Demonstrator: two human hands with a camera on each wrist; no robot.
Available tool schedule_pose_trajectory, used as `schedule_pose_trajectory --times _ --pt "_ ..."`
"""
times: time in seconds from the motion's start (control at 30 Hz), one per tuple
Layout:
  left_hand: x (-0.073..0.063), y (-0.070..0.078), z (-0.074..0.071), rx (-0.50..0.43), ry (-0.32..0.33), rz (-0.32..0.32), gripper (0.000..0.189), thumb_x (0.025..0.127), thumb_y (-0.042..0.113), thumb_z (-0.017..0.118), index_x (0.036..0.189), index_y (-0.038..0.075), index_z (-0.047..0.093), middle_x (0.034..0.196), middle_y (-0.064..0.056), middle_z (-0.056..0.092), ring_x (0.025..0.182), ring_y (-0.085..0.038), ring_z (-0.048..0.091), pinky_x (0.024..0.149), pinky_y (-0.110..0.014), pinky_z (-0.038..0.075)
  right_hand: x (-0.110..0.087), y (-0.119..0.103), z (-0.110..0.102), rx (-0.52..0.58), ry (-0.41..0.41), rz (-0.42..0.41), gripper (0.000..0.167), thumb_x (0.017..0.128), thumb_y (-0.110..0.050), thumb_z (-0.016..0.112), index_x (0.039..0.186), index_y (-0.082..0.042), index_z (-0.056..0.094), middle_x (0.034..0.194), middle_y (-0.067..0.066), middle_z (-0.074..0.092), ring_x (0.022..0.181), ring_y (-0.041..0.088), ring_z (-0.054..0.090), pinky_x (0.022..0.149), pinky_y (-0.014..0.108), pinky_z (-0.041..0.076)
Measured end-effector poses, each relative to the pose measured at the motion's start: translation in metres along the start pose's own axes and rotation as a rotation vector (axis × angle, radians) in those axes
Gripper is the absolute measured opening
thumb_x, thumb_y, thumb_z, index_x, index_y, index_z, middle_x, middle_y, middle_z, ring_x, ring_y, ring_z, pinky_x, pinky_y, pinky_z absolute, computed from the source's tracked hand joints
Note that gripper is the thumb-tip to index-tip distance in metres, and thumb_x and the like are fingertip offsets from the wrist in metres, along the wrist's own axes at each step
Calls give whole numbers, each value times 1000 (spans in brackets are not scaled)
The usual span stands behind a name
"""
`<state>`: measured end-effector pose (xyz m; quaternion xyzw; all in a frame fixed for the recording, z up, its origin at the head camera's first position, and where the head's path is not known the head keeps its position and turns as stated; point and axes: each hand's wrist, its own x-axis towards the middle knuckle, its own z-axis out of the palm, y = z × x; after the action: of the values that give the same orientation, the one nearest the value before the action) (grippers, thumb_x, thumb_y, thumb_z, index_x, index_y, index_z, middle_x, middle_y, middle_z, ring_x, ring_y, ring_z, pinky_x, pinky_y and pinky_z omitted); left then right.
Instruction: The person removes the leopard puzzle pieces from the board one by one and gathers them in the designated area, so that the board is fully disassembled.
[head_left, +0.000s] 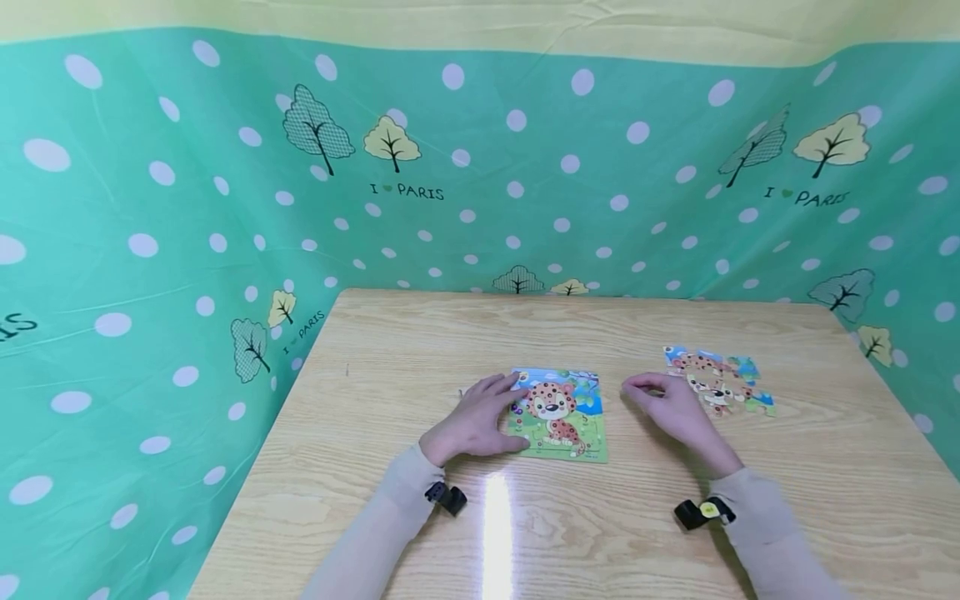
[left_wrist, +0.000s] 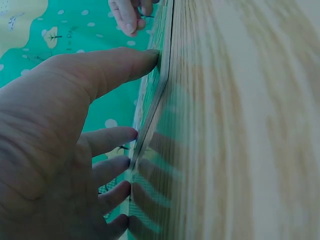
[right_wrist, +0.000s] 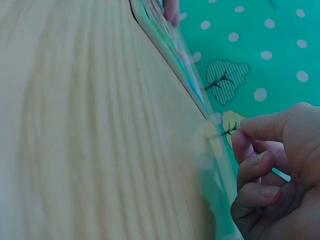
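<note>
A square jigsaw puzzle (head_left: 577, 429) with a cartoon leopard on a green and blue scene lies flat on the table. My left hand (head_left: 480, 423) rests at its left side, fingers spread along the upper left and thumb (left_wrist: 132, 62) on the lower left edge. To the right of the puzzle, my right hand (head_left: 675, 410) is held low over the table. Its thumb and index fingertips (right_wrist: 245, 125) meet, the other fingers are curled in, and no piece shows between them. Several puzzle pieces (head_left: 759, 402), partly covered by that hand, form a second leopard picture behind it.
The wooden table (head_left: 405, 333) reaches back to a green dotted curtain (head_left: 517, 150) that stands behind it and at both sides. A bright strip of reflected light lies on the tabletop in front of the puzzle.
</note>
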<state>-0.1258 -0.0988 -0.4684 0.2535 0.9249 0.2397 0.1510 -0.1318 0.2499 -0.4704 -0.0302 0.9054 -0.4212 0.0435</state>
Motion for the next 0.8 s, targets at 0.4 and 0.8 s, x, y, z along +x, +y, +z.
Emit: schedule_pose_trajectory --times 0.4,0.8 --pt "0 0 -2 -2 -18 4 82 94 48 73 165 21 41 180 -3 20 167 -32 15 134 -62 13 3 -18 25 16 -54 -42 29 106 -27 67 122 -5 78 122 15 78 114 32 71 102 51 56" --pt "1 -2 -1 -25 -14 14 85 93 50 75 165 21 42 180 -3 20 166 -33 16 134 -63 13 2 -43 55 71 -120 -79 22 103 -22 71 117 -7 79 101 7 77 78 14 60 66 23 49"
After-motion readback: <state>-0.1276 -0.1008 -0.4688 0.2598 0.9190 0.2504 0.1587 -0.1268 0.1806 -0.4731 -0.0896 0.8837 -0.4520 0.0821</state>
